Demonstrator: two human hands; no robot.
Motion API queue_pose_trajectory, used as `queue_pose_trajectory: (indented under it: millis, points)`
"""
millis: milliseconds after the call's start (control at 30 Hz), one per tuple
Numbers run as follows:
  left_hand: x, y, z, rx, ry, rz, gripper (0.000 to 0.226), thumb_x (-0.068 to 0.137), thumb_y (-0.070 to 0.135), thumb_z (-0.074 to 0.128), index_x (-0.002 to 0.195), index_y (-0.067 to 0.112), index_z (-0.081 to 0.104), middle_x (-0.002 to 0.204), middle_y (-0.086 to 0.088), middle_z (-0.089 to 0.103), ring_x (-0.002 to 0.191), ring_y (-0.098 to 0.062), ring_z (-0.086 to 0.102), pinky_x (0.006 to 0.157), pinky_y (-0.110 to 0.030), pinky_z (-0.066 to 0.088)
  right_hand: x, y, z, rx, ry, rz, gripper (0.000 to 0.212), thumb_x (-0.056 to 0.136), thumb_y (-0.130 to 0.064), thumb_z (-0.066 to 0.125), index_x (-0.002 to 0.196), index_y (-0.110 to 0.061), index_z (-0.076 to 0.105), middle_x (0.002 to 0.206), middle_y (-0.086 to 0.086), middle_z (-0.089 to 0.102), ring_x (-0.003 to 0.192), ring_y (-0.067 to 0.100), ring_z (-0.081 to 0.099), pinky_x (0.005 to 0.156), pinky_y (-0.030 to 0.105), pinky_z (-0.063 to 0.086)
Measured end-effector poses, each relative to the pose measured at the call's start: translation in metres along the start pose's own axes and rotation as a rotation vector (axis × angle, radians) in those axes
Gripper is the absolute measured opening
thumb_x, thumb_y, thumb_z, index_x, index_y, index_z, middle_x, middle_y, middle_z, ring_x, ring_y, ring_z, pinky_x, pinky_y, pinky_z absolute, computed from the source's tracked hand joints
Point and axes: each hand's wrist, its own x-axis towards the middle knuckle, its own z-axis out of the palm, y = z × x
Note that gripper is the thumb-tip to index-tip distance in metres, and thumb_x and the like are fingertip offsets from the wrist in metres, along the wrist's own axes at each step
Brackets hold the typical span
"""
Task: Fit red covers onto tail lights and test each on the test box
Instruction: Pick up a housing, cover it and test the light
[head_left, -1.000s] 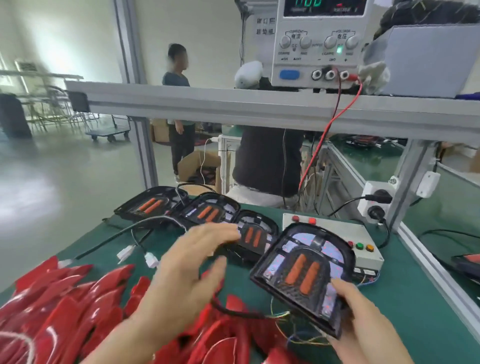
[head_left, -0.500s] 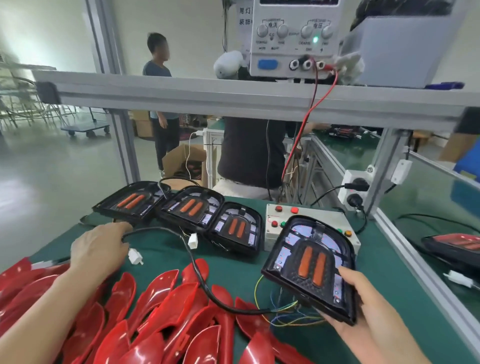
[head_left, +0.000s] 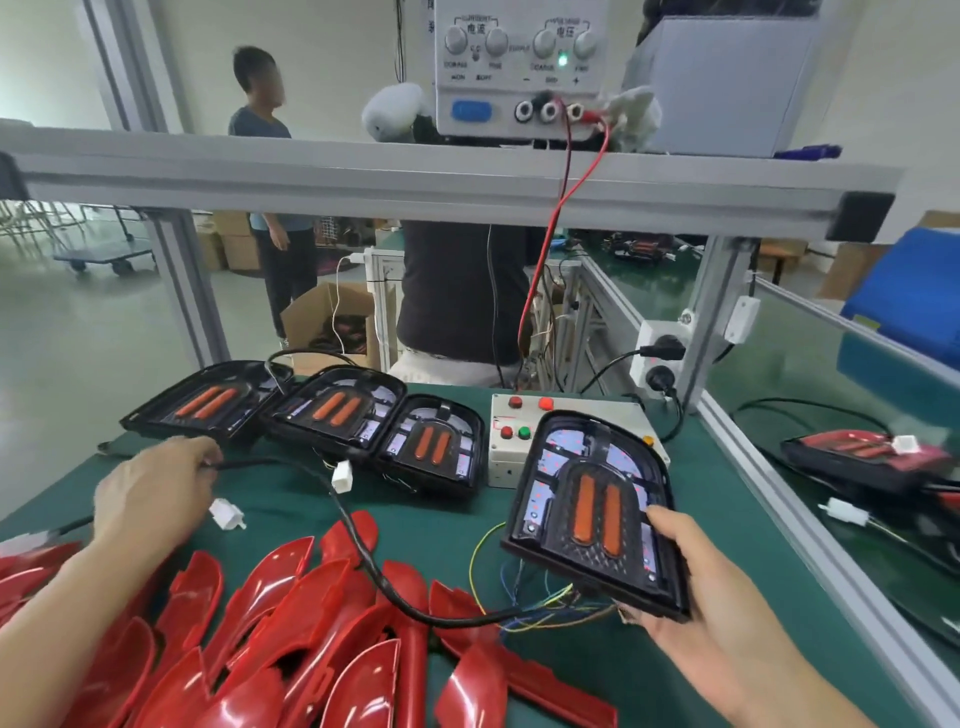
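Note:
My right hand (head_left: 711, 618) grips the lower right edge of an uncovered black tail light (head_left: 595, 512) with two orange strips, tilted up over the green bench. Its black cable (head_left: 363, 561) runs left across a heap of red covers (head_left: 270, 639) to my left hand (head_left: 150, 493), which holds the cable near its end. A white connector (head_left: 227, 514) lies just right of that hand. The white test box (head_left: 519, 436) with red and green buttons stands behind the held light. Three more uncovered tail lights (head_left: 332, 410) lie in a row at the back left.
A power supply (head_left: 519, 67) sits on the aluminium shelf above, with red and black leads dropping to the bench. A socket block (head_left: 660, 353) hangs on the right post. Another tail light (head_left: 862, 457) lies beyond the right rail. Two people stand behind the bench.
My left hand swung left from mid-bench to the cable's end and took hold of it. The right hand keeps the tail light, now a little more upright.

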Motion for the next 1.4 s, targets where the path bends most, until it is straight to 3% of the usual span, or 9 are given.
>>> queue_pose_trajectory:
  millis: [200, 267, 367, 633, 800, 1000, 1167, 1300, 1400]
  points:
    - [-0.012, 0.030, -0.037, -0.427, 0.440, 0.378, 0.021, 0.090, 0.037, 0.039, 0.101, 0.028, 0.055, 0.098, 0.001, 0.052, 0.089, -0.030, 0.055, 0.074, -0.052, 0.050, -0.004, -0.009, -0.019, -0.128, 0.068, -0.010, 0.035, 0.069, -0.035, 0.065, 0.093, -0.013, 0.079, 0.093, 0.013, 0.074, 0.064, 0.021, 0.066, 0.064, 0.038, 0.043]
    - [-0.009, 0.047, -0.046, -0.543, 0.441, 0.470, 0.017, 0.092, 0.036, 0.042, 0.104, 0.038, 0.054, 0.106, 0.001, 0.054, 0.099, -0.022, 0.055, 0.077, -0.050, 0.051, -0.005, -0.011, -0.024, -0.145, 0.093, -0.026, 0.033, 0.070, -0.035, 0.064, 0.089, -0.013, 0.080, 0.091, 0.012, 0.075, 0.064, 0.019, 0.068, 0.066, 0.037, 0.046]
    - [0.001, 0.066, -0.050, -0.766, 0.385, 0.610, 0.019, 0.092, 0.029, 0.050, 0.103, 0.016, 0.058, 0.116, -0.005, 0.057, 0.112, -0.025, 0.055, 0.093, -0.051, 0.048, -0.005, -0.013, -0.031, -0.127, 0.136, -0.051, 0.026, 0.078, -0.031, 0.063, 0.086, -0.014, 0.080, 0.091, 0.011, 0.075, 0.065, 0.017, 0.070, 0.070, 0.035, 0.048]
    - [0.014, 0.086, -0.031, -0.569, 0.302, 0.884, 0.016, 0.082, 0.008, 0.047, 0.080, 0.020, 0.058, 0.115, 0.018, 0.051, 0.098, -0.023, 0.059, 0.084, -0.044, 0.050, -0.002, -0.014, -0.049, -0.131, 0.246, -0.037, 0.027, 0.095, -0.028, 0.055, 0.098, -0.011, 0.075, 0.095, 0.011, 0.076, 0.067, 0.018, 0.072, 0.069, 0.035, 0.054]
    - [0.031, 0.069, -0.010, -0.279, 0.195, 0.833, 0.047, 0.069, -0.019, 0.064, 0.082, 0.025, 0.051, 0.112, 0.008, 0.056, 0.083, -0.032, 0.063, 0.069, -0.044, 0.053, 0.002, -0.011, -0.053, -0.147, 0.244, 0.012, 0.030, 0.094, -0.029, 0.056, 0.089, -0.011, 0.079, 0.095, 0.012, 0.076, 0.070, 0.020, 0.073, 0.056, 0.030, 0.059]
    - [0.031, 0.056, -0.015, -0.181, -0.045, 0.741, 0.062, 0.061, -0.028, 0.053, 0.084, 0.029, 0.056, 0.099, 0.002, 0.067, 0.083, -0.033, 0.065, 0.074, -0.050, 0.053, 0.011, -0.019, -0.059, -0.278, 0.254, 0.081, 0.032, 0.094, -0.025, 0.055, 0.080, -0.012, 0.081, 0.085, 0.011, 0.077, 0.061, 0.019, 0.072, 0.048, 0.029, 0.056]
    - [-0.020, 0.087, -0.048, -0.234, 0.082, 0.730, 0.016, 0.079, 0.014, 0.056, 0.084, 0.022, 0.069, 0.093, 0.009, 0.066, 0.079, -0.022, 0.064, 0.069, -0.044, 0.053, 0.012, -0.020, -0.063, -0.399, 0.188, 0.105, 0.035, 0.097, -0.027, 0.051, 0.081, -0.019, 0.081, 0.091, 0.012, 0.076, 0.066, 0.019, 0.073, 0.051, 0.029, 0.056]
    - [-0.101, 0.136, -0.065, -0.312, -0.270, 1.074, 0.022, 0.083, 0.046, 0.050, 0.082, 0.031, 0.066, 0.078, 0.019, 0.059, 0.072, 0.011, 0.050, 0.069, -0.014, 0.043, 0.010, -0.019, -0.064, -0.540, 0.162, 0.147, 0.035, 0.099, -0.030, 0.049, 0.087, -0.013, 0.079, 0.092, 0.014, 0.076, 0.067, 0.020, 0.071, 0.054, 0.030, 0.056]
    - [-0.140, 0.160, -0.047, -0.142, -0.446, 1.003, 0.043, 0.081, 0.063, 0.039, 0.097, 0.033, 0.064, 0.089, 0.016, 0.066, 0.086, 0.003, 0.058, 0.076, -0.018, 0.043, 0.009, -0.022, -0.060, -0.617, 0.162, 0.173, 0.033, 0.097, -0.033, 0.051, 0.089, -0.013, 0.076, 0.085, 0.011, 0.076, 0.062, 0.019, 0.070, 0.052, 0.028, 0.054]
